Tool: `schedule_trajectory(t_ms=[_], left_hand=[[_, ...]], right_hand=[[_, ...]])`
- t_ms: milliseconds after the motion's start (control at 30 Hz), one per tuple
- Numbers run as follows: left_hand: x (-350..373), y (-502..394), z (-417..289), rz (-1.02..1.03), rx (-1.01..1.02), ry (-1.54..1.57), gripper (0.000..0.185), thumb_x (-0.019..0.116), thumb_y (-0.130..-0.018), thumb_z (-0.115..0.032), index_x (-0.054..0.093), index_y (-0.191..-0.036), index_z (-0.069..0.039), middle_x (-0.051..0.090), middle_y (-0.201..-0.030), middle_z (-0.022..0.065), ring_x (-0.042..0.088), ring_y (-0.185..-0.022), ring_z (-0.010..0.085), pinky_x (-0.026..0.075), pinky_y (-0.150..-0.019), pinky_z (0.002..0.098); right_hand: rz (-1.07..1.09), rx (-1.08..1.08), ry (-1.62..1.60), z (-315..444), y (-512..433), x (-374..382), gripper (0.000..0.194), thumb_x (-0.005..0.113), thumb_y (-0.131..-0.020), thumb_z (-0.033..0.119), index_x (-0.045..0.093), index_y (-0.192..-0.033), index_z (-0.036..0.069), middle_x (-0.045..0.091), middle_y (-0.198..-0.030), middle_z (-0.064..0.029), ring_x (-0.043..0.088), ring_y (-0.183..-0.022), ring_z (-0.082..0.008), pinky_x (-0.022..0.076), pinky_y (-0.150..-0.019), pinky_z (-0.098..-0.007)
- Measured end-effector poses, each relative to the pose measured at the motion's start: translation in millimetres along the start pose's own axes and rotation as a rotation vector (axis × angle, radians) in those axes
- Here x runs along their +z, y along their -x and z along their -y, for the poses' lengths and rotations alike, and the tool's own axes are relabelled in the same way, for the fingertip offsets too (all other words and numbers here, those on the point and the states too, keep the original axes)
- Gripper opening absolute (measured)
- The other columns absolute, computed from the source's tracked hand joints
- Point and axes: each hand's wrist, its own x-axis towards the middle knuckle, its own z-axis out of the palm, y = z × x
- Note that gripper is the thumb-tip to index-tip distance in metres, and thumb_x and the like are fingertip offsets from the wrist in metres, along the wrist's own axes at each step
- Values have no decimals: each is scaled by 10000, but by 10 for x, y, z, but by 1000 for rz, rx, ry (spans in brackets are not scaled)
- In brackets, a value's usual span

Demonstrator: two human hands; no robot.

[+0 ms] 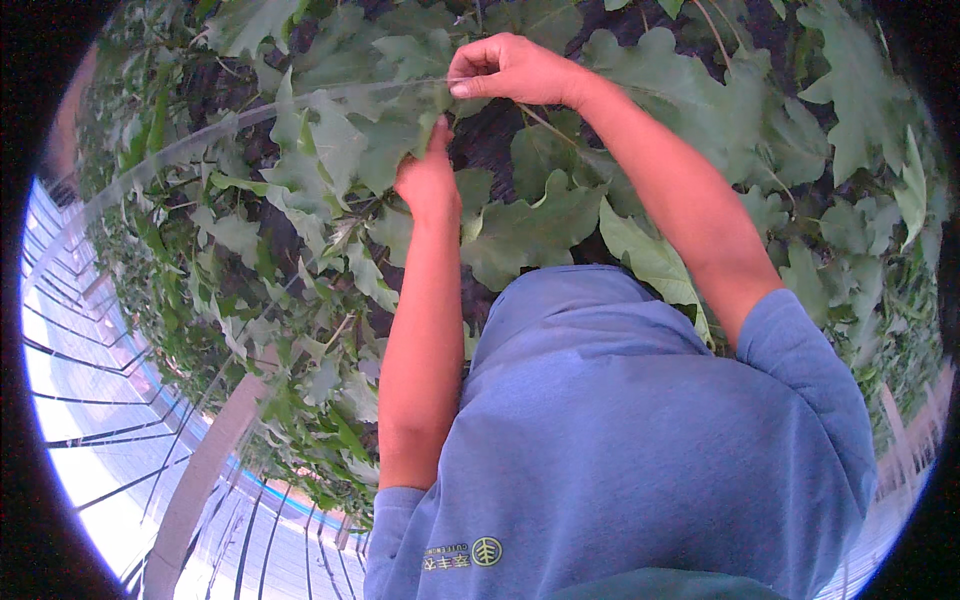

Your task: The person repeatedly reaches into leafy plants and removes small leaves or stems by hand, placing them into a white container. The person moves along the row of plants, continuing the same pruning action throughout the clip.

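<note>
In the upper middle of the head view, my right hand (pixel 514 71) is bent at the wrist with thumb and fingertips pinched together. A translucent plastic strip (pixel 255 116) runs from the left rim up to those fingertips. Just below and to the left, my left hand (pixel 430 176) is raised among the foliage, its index finger pointing up. A broad lobed green leaf (pixel 382 146), which looks like eggplant, covers part of the left hand, so its grip is hidden. A second large leaf (pixel 532 221) spreads beneath both hands, in front of my waist.
Dense leafy plants (pixel 217 232) surround me on both sides, with dark ground cover (pixel 484 150) showing between leaves. A greyish post (pixel 206 465) rises at lower left. Beyond it curves a bright greenhouse wall (pixel 90 390) with dark ribs. Thin stems (pixel 551 126) cross near my right wrist.
</note>
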Motion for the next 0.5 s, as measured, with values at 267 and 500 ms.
schedule_trajectory(t_ms=[267,500], left_hand=[[-167,228,296,195,421,-284,312,620,-990,-87,640,-1298,-40,683,-1226,74,652,-1075,197,510,-960,345],[-318,559,-343,-9,138,96,265,599,-970,24,589,-1233,-10,644,-1198,74,597,-1046,147,491,-898,319]], right_hand=[[-75,0,56,-97,-31,6,227,820,-905,203,716,-1024,39,695,-912,26,604,-848,-77,508,-782,-284],[-35,95,153,-41,260,-142,505,811,-841,139,637,-1304,37,710,-1219,-84,699,-951,-169,575,-844,-343]])
